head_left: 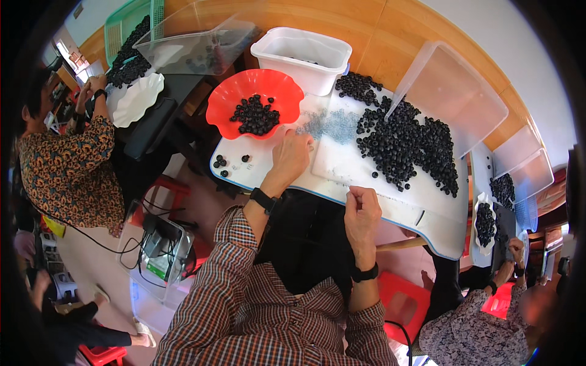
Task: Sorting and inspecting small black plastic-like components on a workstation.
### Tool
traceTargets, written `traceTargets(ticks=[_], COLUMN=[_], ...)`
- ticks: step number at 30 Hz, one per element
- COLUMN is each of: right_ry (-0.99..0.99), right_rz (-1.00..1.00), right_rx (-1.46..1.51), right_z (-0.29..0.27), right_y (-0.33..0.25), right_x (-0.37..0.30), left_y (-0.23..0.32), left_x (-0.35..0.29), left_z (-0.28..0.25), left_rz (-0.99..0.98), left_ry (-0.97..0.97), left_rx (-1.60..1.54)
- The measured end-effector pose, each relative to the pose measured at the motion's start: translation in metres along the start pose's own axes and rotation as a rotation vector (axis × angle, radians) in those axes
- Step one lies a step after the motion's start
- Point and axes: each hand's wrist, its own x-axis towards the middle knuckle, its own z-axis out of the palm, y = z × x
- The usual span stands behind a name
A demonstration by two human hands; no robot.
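My left hand [292, 154] is closed with its fingertips low over the white table [259, 152], beside a spread of tiny clear bluish pieces [336, 125]. My right hand [362, 215] is held closed at the table's front edge, thumb against the fingers. Whatever either hand holds is too small or hidden to make out. Small black round pieces [397, 149] lie in a large heap on the right half of the table. More black pieces [256, 116] sit in a red wavy-rimmed bowl [221, 100] beyond my left hand. Several loose ones [220, 163] rest at the table's left corner.
A white tub [299, 76] stands at the back against the wood-panelled wall. A clear plastic bin [455, 97] leans tilted behind the heap. One co-worker [70, 168] sits to the left, another [482, 323] to the right. A red stool [406, 302] is beside me.
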Motion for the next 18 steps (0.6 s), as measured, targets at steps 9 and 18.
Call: traceTargets(ticks=[9,18], right_ry=[-0.012,-0.218], right_rz=[0.096,0.432], right_rx=[0.189,0.658], right_z=[0.013,0.015], right_y=[0.009,0.010], right_x=[0.009,0.039], left_y=[0.012,0.043], left_x=[-0.016,-0.031], left_z=[0.002,0.013], left_rz=[-0.020,-0.062], left_ry=[-0.070,-0.220], left_rx=[-0.734,-1.104])
